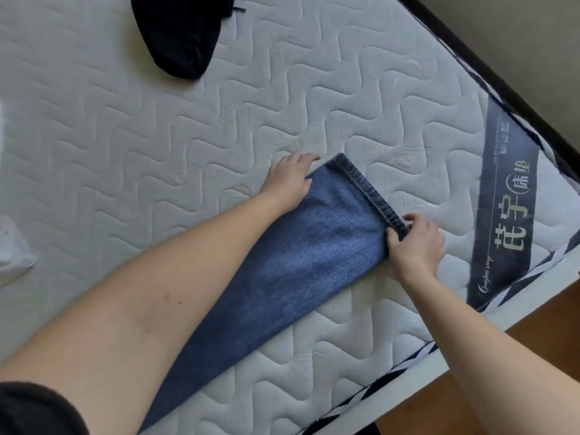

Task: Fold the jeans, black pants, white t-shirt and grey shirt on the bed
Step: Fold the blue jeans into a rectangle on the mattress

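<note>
The blue jeans (pixel 301 265) lie stretched flat across the mattress (pixel 131 152), legs stacked, with the dark hem toward the upper right. My left hand (pixel 290 182) grips the far corner of the hem, fingers curled over the denim edge. At the near corner of the hem, my right hand (pixel 414 243) pinches the cuff between thumb and fingers. The black pants (pixel 179 36) sit bunched at the top of the bed. A piece of white cloth (pixel 14 252), perhaps the t-shirt, shows at the left edge. No grey shirt is in view.
The bed's corner, with a dark label band (pixel 505 215), lies just right of my right hand. A white bed frame edge (pixel 423 368) runs along the lower right, with wooden floor (pixel 533 334) beyond it. A dark frame borders the top right side.
</note>
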